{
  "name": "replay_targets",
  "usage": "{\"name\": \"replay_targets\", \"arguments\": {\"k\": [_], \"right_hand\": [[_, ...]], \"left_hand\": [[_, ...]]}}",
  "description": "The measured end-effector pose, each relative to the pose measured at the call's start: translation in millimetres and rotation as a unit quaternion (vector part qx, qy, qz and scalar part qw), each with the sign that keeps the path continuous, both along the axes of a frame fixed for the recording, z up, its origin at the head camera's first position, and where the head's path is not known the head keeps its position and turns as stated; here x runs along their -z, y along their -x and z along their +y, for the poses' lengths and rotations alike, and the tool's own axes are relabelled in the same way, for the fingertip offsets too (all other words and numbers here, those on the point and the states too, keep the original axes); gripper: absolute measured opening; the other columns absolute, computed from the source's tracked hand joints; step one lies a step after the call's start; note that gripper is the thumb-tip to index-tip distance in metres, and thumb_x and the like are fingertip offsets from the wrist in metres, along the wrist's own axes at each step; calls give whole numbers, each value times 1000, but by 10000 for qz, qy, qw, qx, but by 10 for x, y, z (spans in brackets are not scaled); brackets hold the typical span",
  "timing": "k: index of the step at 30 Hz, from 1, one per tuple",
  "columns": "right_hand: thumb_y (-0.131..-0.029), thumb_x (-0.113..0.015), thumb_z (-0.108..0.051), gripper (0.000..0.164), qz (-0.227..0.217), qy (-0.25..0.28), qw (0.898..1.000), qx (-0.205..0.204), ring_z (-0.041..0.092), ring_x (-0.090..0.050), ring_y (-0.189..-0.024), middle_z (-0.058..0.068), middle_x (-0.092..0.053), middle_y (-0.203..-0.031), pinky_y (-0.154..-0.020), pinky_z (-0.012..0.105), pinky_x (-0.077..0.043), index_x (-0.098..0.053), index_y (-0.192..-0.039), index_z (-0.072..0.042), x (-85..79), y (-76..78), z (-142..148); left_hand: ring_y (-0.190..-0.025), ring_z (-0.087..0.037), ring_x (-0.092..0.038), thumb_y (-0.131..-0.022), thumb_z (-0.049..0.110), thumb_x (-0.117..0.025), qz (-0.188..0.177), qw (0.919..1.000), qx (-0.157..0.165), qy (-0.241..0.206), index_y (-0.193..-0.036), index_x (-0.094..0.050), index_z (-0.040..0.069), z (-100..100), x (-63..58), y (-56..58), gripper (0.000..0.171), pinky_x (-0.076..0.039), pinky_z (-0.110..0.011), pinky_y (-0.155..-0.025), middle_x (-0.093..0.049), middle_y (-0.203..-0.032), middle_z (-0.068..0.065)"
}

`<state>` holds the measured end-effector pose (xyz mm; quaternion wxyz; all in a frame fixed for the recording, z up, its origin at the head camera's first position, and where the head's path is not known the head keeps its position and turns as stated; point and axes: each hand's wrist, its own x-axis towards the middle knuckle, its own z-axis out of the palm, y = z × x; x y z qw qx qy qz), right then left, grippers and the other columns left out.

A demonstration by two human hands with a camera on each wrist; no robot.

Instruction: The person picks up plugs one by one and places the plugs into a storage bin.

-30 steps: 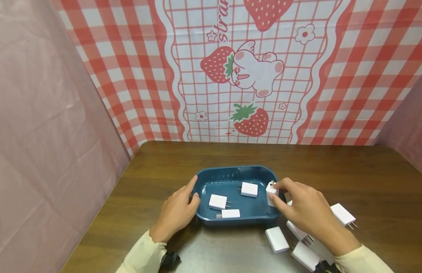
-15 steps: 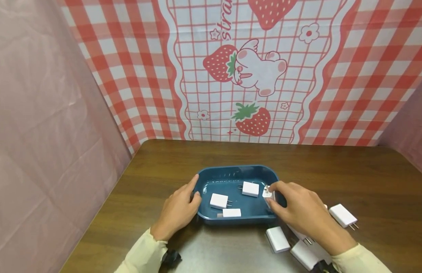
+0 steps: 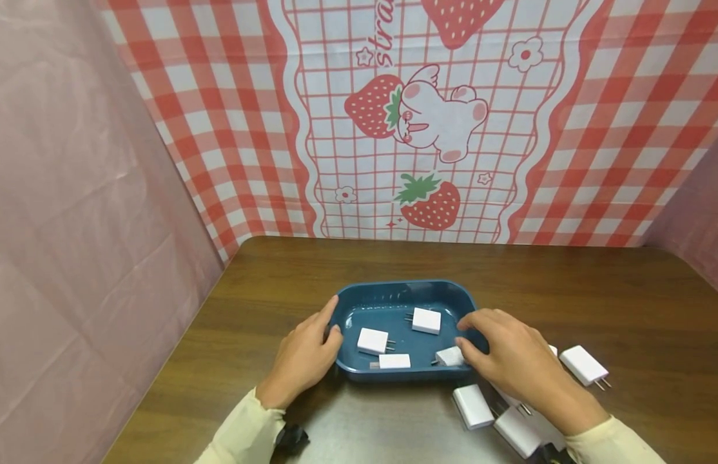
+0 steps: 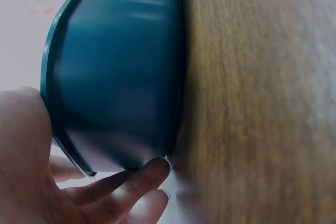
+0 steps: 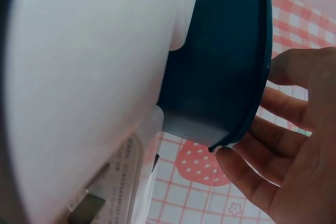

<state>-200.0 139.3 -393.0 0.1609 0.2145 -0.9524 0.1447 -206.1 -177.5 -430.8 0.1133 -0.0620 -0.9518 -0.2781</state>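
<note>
A dark blue tray (image 3: 394, 290) with raised walls stands on the table. My left hand (image 3: 303, 357) holds its left end, thumb at the rim; the left wrist view shows fingers (image 4: 152, 171) against the outside of the wall (image 4: 115, 66). My right hand (image 3: 510, 351) hovers over the right rim with thumb and forefinger apart and nothing between them. Just beside that thumb a white charger plug (image 3: 448, 356) lies in the tray, its right end partly hidden. Other white plugs in the tray are one at the back (image 3: 426, 321), one at left (image 3: 373, 341) and one in front (image 3: 394, 361).
Several more white plugs lie on the table right of the tray, such as one near the front (image 3: 473, 407) and one farther right (image 3: 584, 367); my right forearm partly covers some. A checked strawberry cloth (image 3: 428, 129) hangs behind the wooden table (image 3: 266, 277).
My right hand carried a plug, prongs up, from the tray's right rim inward and let go of it; it now lies on its side. The left hand stayed at the tray.
</note>
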Motion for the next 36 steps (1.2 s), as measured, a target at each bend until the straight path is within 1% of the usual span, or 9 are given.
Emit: {"name": "replay_targets", "arguments": {"k": [8,16,27,32,36], "right_hand": [[-80,-70,-35,21,-27,112,9999,-96,19,-58,-98,1,-66,-102,-76,49,-51,-66,-96,-21,-2,-19,14],[-81,-70,-33,19,-197,188,9996,-85,19,-58,-98,1,-66,-101,-78,50,-51,-66,-95,-22,-8,-29,12],[-82,-70,-34,21,-65,173,9998,-116,20,-58,-98,2,-66,-104,-78,50,-51,-67,-97,-20,-83,-44,7],[-82,-70,-34,22,3,218,9997,-145,20,-58,-99,2,-66,-105,-78,50,-52,-66,-98,-20,-128,-75,45],[-81,-70,-33,21,73,225,9996,-119,19,-58,-97,2,-66,-105,-76,50,-52,-66,-97,-20,-158,-108,82]], "left_hand": [[-114,-19,-52,-92,32,-51,-66,10000,4,-29,-145,-36,31,4,-9,-9,55,-46,-51,-88,-55,-133,1],[-114,-17,-52,-92,32,-51,-111,9999,-1,-57,-145,-35,32,7,-7,-8,55,-46,-50,-87,-54,-133,3],[-115,-17,-51,-92,32,-51,-171,9998,-36,-104,-145,-35,33,4,-3,-6,55,-45,-50,-89,-54,-134,2],[-115,-17,-51,-92,32,-51,-182,9998,-44,-115,-145,-35,32,7,-6,-10,55,-45,-50,-89,-53,-134,2],[-116,-17,-51,-92,33,-51,-189,9997,-41,-113,-145,-35,32,11,-9,-9,55,-45,-51,-90,-53,-135,2]]}}
